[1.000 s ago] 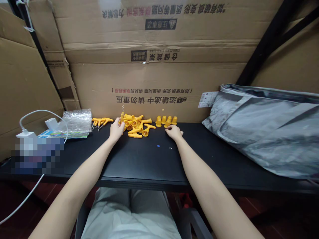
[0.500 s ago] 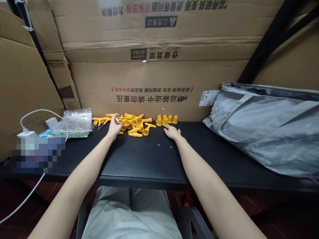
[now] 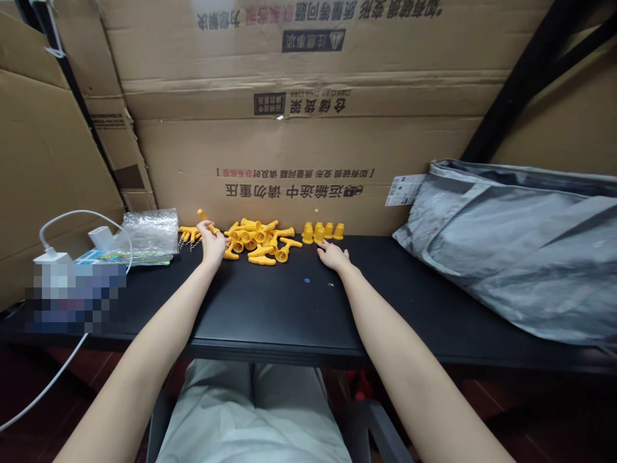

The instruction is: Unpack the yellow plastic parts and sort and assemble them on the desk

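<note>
Toward the back of the black surface, the left hand pinches a yellow handle between thumb and fingers; the handle tilts up above the hand, and its lower part is hidden. Just left of this hand lie more yellow handles with metal spirals pointing down, next to bubble wrap. To its right sits a heap of yellow pieces, handles and bell-shaped parts together. Right of the heap, a small group of yellow cups stands upright before the cardboard. The right hand rests low, fingers bent, its tips at the front cup; I cannot tell whether they grip it. Farther right leans a gray bag.
</note>
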Demonstrator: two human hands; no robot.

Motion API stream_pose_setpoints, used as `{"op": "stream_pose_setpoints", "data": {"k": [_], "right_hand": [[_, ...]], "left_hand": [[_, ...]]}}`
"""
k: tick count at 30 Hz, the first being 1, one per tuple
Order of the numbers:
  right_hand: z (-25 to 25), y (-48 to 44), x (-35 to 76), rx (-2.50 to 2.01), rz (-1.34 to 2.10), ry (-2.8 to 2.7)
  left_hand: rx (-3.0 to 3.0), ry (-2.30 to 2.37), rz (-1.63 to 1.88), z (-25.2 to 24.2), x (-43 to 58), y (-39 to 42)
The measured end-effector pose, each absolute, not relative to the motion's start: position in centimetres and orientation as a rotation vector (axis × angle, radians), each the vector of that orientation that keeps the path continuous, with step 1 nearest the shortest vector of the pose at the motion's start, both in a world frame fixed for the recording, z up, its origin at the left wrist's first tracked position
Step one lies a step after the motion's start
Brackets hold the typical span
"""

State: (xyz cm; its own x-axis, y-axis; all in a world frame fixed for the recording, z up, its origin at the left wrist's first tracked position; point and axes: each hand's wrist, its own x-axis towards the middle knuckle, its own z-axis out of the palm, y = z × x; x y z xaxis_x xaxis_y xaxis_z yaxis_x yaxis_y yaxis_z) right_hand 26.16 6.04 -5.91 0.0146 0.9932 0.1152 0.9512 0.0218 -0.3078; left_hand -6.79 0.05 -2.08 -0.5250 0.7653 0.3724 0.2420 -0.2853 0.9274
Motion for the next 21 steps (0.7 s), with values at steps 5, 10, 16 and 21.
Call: {"op": "stream_pose_setpoints", "data": {"k": [5,10,16,21], "right_hand": [[-5.7,5.8,26.1,-2.001,0.221,-2.007],[-5.4,5.5,26.0,-2.008,0.245,-2.022],[-5.6,5.6,26.0,-1.990,0.221,-2.016],[-5.5,5.5,25.9,-2.014,0.211,-2.012]], "left_hand": [[1.576,1.804,1.848,-2.0,-8.8,0.2],[1.744,1.968,1.824,-2.4,-11.3,0.8],[1.804,2.158,1.598,-4.2,-13.5,1.8],[1.878,2.249,1.427,-4.8,-14.9,2.7]]}}
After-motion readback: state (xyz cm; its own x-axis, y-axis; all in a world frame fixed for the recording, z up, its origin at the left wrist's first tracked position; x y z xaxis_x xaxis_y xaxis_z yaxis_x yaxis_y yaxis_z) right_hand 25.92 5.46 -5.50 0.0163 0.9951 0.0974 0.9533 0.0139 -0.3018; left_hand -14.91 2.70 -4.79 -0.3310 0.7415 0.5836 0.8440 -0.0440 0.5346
